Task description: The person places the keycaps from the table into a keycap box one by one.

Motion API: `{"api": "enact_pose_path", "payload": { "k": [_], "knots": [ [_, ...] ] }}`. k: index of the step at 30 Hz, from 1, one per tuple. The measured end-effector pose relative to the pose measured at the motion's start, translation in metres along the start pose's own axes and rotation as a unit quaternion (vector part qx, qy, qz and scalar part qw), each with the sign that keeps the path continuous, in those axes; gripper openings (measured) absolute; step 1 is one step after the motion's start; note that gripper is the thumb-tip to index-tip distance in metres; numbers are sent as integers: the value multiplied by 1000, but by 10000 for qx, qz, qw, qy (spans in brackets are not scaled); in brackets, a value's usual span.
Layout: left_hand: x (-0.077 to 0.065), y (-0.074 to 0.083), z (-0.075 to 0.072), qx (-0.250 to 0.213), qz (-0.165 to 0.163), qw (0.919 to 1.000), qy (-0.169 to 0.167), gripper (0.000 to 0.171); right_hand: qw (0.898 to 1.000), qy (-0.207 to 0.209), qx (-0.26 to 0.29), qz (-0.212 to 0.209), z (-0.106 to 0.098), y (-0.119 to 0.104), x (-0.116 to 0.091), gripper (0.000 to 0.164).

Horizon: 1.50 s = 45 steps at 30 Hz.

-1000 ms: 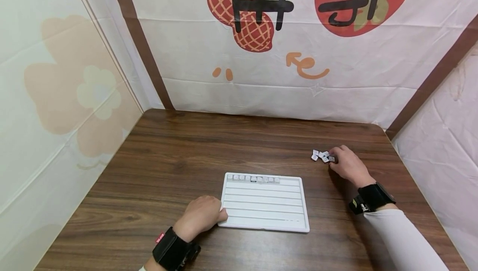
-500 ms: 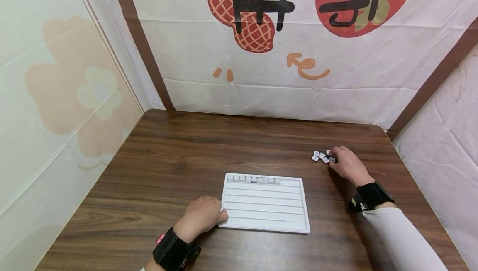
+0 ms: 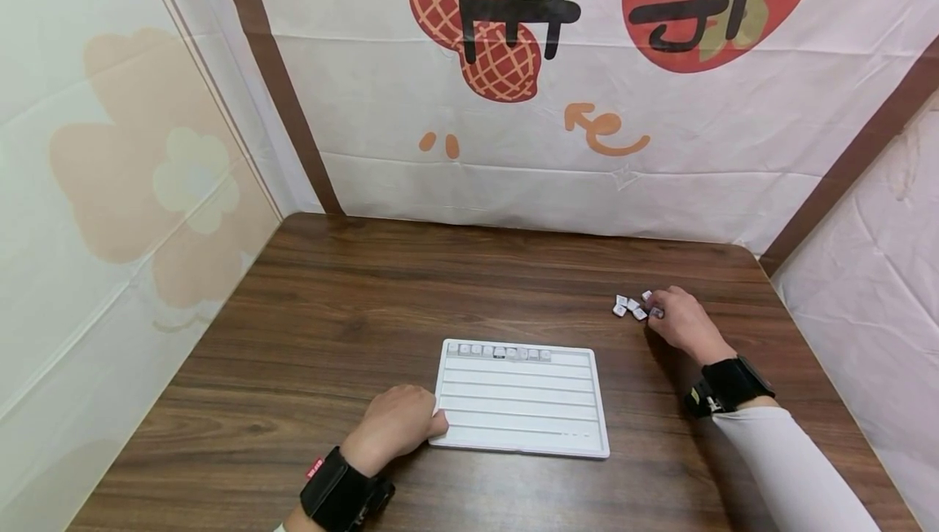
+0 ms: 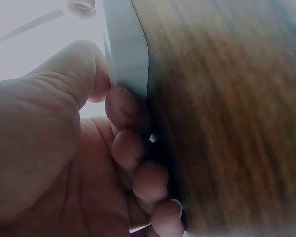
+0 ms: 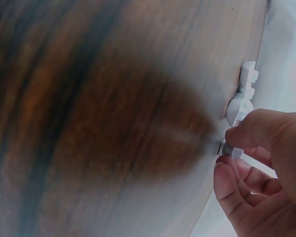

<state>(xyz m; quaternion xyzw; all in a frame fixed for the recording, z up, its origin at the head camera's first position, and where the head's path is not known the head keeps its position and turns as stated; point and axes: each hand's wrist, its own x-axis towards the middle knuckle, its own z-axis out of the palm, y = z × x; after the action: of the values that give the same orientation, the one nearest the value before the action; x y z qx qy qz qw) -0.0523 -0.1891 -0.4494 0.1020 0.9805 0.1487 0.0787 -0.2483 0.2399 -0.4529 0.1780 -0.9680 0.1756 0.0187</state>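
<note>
Large black characters (image 3: pixel 521 10), partly out of view, stand on the white cloth wall (image 3: pixel 367 108); marks on the small white square pieces (image 3: pixel 620 301) are too small for reading. These pieces lie on the brown wood-grain tabletop (image 3: pixel 330 287), to the right of the white rectangular ridged tray (image 3: pixel 521 402). The left hand (image 3: pixel 399 426) has its grip clamped on the tray's left edge; the right hand (image 3: pixel 688 327) pinches one grey-white piece (image 5: pixel 232 149) beside the loose group.

Gap between tray (image 3: pixel 522 404) and tiles (image 3: pixel 632 305), backdrop (image 3: pixel 484 190) behind
</note>
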Motion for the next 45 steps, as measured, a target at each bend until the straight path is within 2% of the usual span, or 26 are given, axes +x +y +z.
{"api": "enact_pose_path", "payload": {
  "k": [7, 11, 15, 22, 25, 31, 36, 40, 45],
  "knots": [
    [0, 0, 0, 10, 7, 10000, 9, 33, 9997, 46, 186, 145, -5, -9, 1, 25],
    [0, 0, 0, 23, 29, 10000, 44, 33, 9994, 262, 214, -105, -5, -16, 1, 30],
    [-1, 0, 0, 20, 32, 10000, 44, 33, 9977, 462, 349, -344, -6, -26, -1, 26],
    [-2, 1, -1, -13, 1, 10000, 10, 33, 9943, 508, 664, -660, -6, -52, -3, 28],
    [-1, 1, -1, -4, -10, 10000, 1, 34, 9927, 467, 758, -814, -5, -63, -4, 27],
    [0, 1, -1, -19, -91, 9999, -74, 34, 9906, 130, 1141, -744, -4, -84, -9, 24],
    [1, 1, 0, 29, -82, 9999, -74, 34, 9863, 48, 1398, -875, 1, -98, -12, 19],
    [2, 0, 1, 42, -37, 10000, -63, 34, 9855, 2, 1277, -1120, 7, -106, -13, 15],
    [2, 0, 1, 17, -26, 10000, -62, 34, 9832, -260, 1090, -1439, 13, -117, -15, 12]
  ]
}}
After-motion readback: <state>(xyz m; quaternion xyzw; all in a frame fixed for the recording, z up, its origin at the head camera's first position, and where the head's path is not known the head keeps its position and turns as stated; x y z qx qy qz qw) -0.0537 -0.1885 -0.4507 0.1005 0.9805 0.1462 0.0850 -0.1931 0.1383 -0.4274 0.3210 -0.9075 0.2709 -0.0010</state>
